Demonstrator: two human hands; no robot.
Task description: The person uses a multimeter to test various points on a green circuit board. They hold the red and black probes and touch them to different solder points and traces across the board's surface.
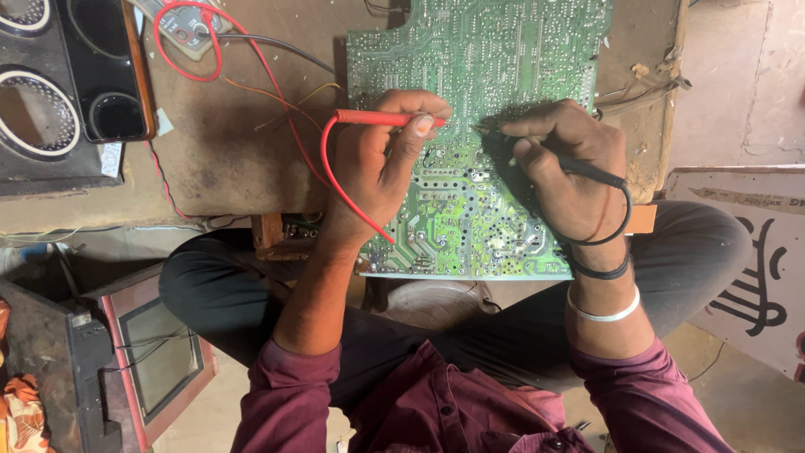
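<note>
At centre frame, large green circuit board (470, 168), solder side up, resting partly on a worn brown board (226, 159) and partly over the lap of a seated, cross-legged person in dark trousers and a maroon shirt. Left hand (377, 168) closed in a pen-like grip on a red probe (377, 118), thumb and forefinger pinching near the tip, likely for fine control on the crowded solder points. Red lead (335, 180) looping down past the wrist, then up toward a small meter (186, 25) at the upper left of the frame, apparently kept slack so as not to tug the tip. Right hand (570, 168) likewise clenched around a black probe (579, 165), tip angled down and left onto the board, close to the red tip but apart from it. Black lead (616, 222) curling round the wrist beside a dark band and a white bangle (605, 313). Heels of both hands seemingly braced on the board for steadiness. At upper left, dark speaker box (50, 92) with round rings. At lower left, small screen in a reddish case (159, 356). At right edge, pale panel with black markings (755, 260).
</note>
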